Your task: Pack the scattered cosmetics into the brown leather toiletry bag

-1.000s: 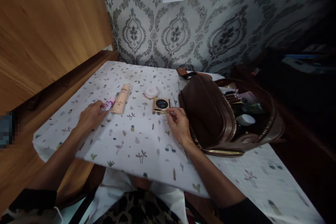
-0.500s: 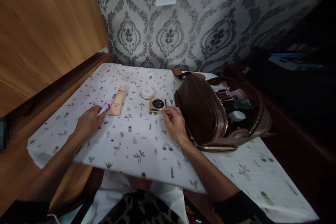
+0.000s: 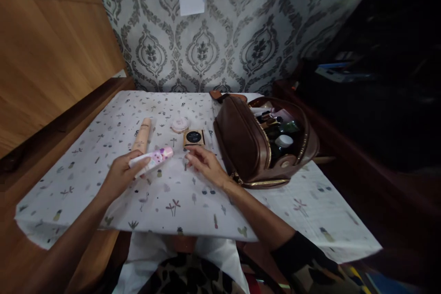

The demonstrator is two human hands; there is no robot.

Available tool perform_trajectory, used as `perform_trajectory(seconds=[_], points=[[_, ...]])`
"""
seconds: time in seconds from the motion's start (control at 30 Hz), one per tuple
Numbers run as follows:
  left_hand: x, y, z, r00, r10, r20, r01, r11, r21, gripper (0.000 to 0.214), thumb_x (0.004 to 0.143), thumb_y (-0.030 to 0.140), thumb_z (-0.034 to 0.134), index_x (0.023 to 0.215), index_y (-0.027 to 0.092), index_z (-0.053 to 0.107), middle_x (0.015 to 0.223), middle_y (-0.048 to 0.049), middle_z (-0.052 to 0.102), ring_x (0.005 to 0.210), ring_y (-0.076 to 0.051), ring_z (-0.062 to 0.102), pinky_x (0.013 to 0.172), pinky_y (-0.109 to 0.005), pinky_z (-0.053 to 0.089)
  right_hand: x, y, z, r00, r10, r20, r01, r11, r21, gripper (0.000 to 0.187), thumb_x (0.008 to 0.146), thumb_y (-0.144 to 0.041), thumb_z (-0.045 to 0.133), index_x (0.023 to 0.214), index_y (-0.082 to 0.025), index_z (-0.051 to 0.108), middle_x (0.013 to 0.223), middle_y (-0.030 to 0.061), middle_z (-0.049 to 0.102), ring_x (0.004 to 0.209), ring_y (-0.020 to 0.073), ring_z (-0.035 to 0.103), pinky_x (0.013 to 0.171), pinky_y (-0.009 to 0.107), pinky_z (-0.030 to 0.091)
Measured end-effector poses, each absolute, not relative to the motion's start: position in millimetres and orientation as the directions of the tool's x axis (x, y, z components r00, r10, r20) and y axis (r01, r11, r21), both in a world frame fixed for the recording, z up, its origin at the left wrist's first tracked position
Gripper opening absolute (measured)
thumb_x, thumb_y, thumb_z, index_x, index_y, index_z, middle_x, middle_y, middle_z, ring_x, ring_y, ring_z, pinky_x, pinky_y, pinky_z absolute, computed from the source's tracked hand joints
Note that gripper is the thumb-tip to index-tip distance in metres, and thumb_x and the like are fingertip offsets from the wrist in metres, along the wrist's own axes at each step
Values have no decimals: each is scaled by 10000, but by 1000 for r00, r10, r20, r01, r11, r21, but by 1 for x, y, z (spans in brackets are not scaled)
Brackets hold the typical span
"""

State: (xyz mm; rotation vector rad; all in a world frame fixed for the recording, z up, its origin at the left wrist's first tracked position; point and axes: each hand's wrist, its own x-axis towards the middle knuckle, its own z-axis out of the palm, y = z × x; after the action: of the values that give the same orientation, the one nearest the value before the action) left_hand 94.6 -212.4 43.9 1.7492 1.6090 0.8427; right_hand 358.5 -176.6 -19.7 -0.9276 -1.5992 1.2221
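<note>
My left hand [image 3: 124, 174] is closed around a white tube with a pink and purple floral pattern [image 3: 153, 160], its pink end pointing right. Behind that hand lies a peach-coloured tube [image 3: 142, 135], its lower end partly covered. My right hand [image 3: 205, 163] is just in front of a gold square compact with a round dark centre [image 3: 194, 138]; its fingers are loosely curled and apart, holding nothing I can see. A pale round compact [image 3: 180, 124] lies behind the gold one.
To the right, a brown leather bag [image 3: 241, 142] stands unzipped, with bottles and cosmetics inside, among them a white-capped one [image 3: 284, 141]. A patterned white cloth [image 3: 165, 211] covers the table. A wooden cabinet [image 3: 51, 55] rises at left, and wallpaper [image 3: 203, 50] backs the table.
My left hand has lifted the floral tube and brought it right, in front of the peach tube. My right hand has let go of the gold compact's edge and drawn back slightly. The view has shifted right.
</note>
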Motion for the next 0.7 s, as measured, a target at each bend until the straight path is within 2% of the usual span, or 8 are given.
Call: perform_trajectory(seconds=[0.13, 0.23, 0.4, 0.57, 0.7], points=[[129, -205, 40, 219, 975, 36, 555, -155, 817, 474, 866, 648, 561, 689, 210, 595, 559, 10, 575, 522, -147, 537, 495, -251, 413, 356, -178, -15, -465, 879, 105, -156, 35, -987, 457, 854, -522, 670, 1170, -197, 607, 904, 21, 655, 710, 152, 696, 508, 222, 505], [141, -197, 41, 246, 967, 69, 532, -194, 824, 469, 873, 632, 563, 672, 209, 583, 557, 13, 567, 517, -141, 547, 488, -246, 419, 358, -178, -8, -457, 884, 98, -256, -26, -966, 464, 791, -568, 737, 1046, -197, 625, 798, -19, 649, 613, 113, 640, 496, 202, 478], [147, -187, 42, 237, 971, -25, 436, -84, 896, 470, 810, 657, 622, 737, 193, 614, 532, 30, 552, 455, -128, 526, 441, -231, 423, 362, -178, 0, -389, 911, 138, -323, 5, -946, 471, 738, -577, 794, 935, -185, 624, 731, -41, 632, 552, 78, 577, 483, 184, 435], [152, -183, 41, 193, 972, -135, 276, 78, 958, 522, 678, 675, 740, 668, 180, 574, 469, 47, 495, 373, -89, 419, 374, -211, 349, 363, -180, 4, -390, 893, 225, -375, 69, -924, 463, 743, -517, 820, 988, -184, 612, 772, -38, 637, 562, 72, 583, 484, 183, 423], [153, -185, 43, 182, 977, -111, 281, 56, 958, 514, 702, 670, 717, 644, 180, 575, 455, 41, 493, 373, -85, 404, 370, -204, 322, 365, -183, 9, -384, 888, 252, -362, 107, -926, 485, 732, -536, 824, 988, -188, 603, 743, -51, 628, 544, 68, 569, 484, 185, 409]])
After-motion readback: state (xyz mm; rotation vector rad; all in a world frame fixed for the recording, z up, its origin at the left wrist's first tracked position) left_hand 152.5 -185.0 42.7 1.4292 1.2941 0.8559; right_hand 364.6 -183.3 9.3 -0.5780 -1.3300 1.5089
